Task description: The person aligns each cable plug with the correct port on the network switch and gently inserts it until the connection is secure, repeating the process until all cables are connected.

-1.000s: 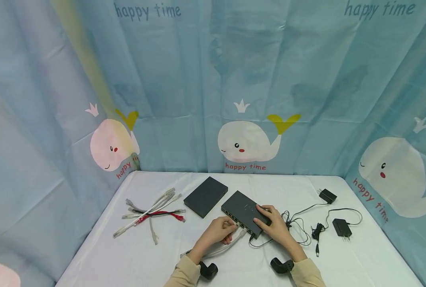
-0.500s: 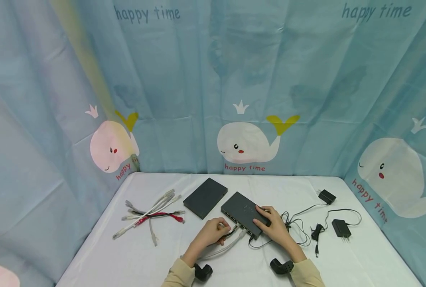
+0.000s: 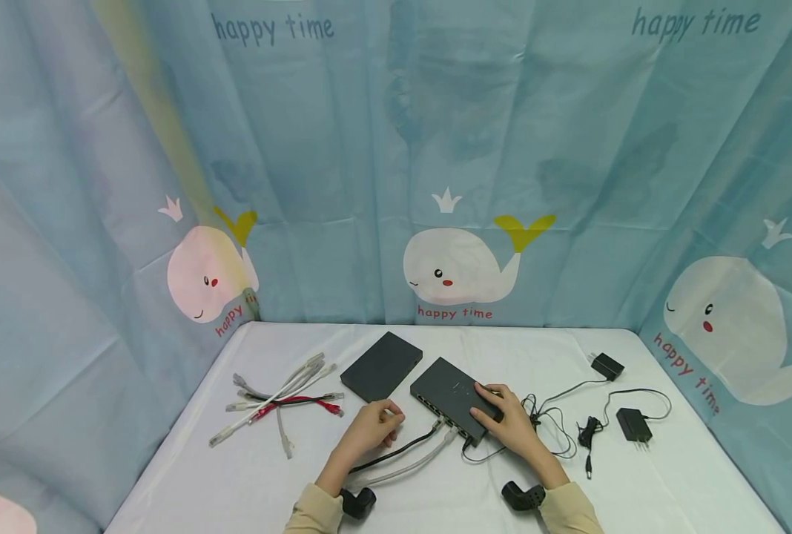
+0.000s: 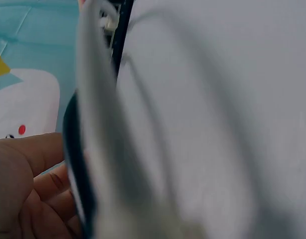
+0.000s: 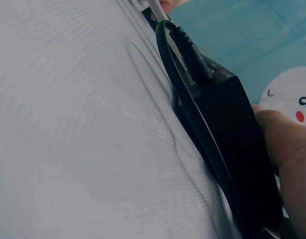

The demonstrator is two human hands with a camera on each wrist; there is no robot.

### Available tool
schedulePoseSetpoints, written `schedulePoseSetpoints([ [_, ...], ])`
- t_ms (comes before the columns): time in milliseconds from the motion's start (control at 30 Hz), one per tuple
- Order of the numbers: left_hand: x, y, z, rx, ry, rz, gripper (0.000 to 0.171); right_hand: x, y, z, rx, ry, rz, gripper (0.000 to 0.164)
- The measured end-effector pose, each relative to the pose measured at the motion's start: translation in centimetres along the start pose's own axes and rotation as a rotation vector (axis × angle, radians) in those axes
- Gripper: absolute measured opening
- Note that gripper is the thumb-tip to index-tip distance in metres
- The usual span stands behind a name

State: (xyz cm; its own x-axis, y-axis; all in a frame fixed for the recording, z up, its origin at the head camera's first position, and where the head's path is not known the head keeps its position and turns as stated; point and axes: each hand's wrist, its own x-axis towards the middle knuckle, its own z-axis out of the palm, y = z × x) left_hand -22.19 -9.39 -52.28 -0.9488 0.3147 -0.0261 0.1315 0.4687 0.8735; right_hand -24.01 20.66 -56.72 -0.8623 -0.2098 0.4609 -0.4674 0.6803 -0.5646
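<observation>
A black network switch (image 3: 451,397) lies at mid-table with its row of ports facing front left. My right hand (image 3: 508,415) holds its right end, thumb over the top and fingers at the far edge. A black Ethernet cable (image 3: 403,449) and a grey Ethernet cable (image 3: 414,465) run from its ports toward my left forearm. My left hand (image 3: 372,428) is left of the switch, fingers loosely bent and holding nothing. In the left wrist view the black cable (image 4: 76,164) passes in front of that hand. A black power plug (image 5: 195,62) sits in the switch's end.
A second black switch (image 3: 381,366) lies behind my left hand. Several loose Ethernet cables (image 3: 282,400), grey, white, red and black, are piled at left. At right are two black power adapters (image 3: 607,366) with thin cords (image 3: 563,437). A whale-print curtain (image 3: 342,185) hangs behind the table.
My left hand has let go of the black cable at the switch's port and moved left, leaving its plug at the port. The right hand has stayed on the switch.
</observation>
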Motion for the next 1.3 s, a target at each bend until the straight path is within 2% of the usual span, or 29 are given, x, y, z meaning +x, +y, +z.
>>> schedulePoseSetpoints([
  [167, -0.3, -0.4, -1.4, 0.046, 0.042, -0.015, 0.018, 0.0, 0.0, 0.0, 0.002, 0.0, -0.004, 0.052],
  [500, -0.8, -1.8, -4.6, 0.175, 0.158, 0.007, 0.019, 0.0, -0.1, 0.1, 0.015, 0.015, 0.003, 0.052],
  [600, -0.9, -2.0, -5.5, 0.221, 0.204, -0.019, 0.018, 0.0, -0.1, 0.1, 0.012, 0.014, 0.004, 0.052],
  [800, -0.8, -2.6, -7.2, 0.249, 0.273, -0.061, 0.014, 0.0, 0.0, 0.1, 0.029, -0.01, 0.027, 0.052],
  [933, -0.4, -3.5, -8.5, 0.306, 0.341, -0.079, 0.012, -0.1, 0.0, 0.1, 0.035, -0.013, 0.025, 0.052],
  [1100, 0.0, -4.7, -10.4, 0.408, 0.422, -0.056, 0.011, -0.1, -0.1, 0.1, 0.034, -0.015, 0.026, 0.052],
  [1300, 0.3, -6.2, -12.3, 0.479, 0.472, -0.061, 0.011, -0.1, 0.1, 0.1, 0.028, -0.013, 0.018, 0.052],
])
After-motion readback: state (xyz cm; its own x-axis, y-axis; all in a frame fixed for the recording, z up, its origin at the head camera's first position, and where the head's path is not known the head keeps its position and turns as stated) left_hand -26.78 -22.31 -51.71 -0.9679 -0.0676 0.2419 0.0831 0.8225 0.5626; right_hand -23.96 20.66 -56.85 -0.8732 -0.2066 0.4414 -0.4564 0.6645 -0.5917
